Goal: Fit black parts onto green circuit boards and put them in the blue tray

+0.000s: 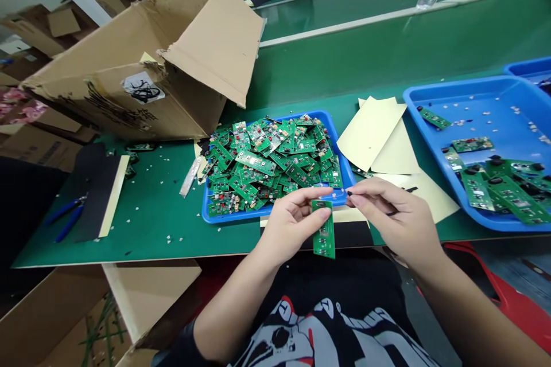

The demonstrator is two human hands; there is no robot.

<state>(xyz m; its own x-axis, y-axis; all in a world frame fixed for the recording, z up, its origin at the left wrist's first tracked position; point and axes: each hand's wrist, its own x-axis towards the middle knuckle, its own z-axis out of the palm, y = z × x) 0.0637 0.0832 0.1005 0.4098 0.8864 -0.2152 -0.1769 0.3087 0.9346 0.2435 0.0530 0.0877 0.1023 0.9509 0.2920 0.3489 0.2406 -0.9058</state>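
Observation:
A narrow green circuit board [324, 238] hangs from my left hand [288, 223], pinched between thumb and fingers near its upper end. To the right, my right hand [394, 212] has its thumb and forefinger closed on a small black piece [349, 193], too small to name. The two hands are a short gap apart, above the table's front edge. Just behind them stands a blue tray [235, 218] heaped with similar green boards [271, 155].
At right, a larger blue tray [434, 195] holds several boards with black pieces on them. Yellow paper sheets [372, 132] lie between the trays. An open cardboard box [172, 92] stands behind left. Blue-handled pliers [69, 215] lie beside black sheet material [94, 195]. White scraps dot the green table [172, 212].

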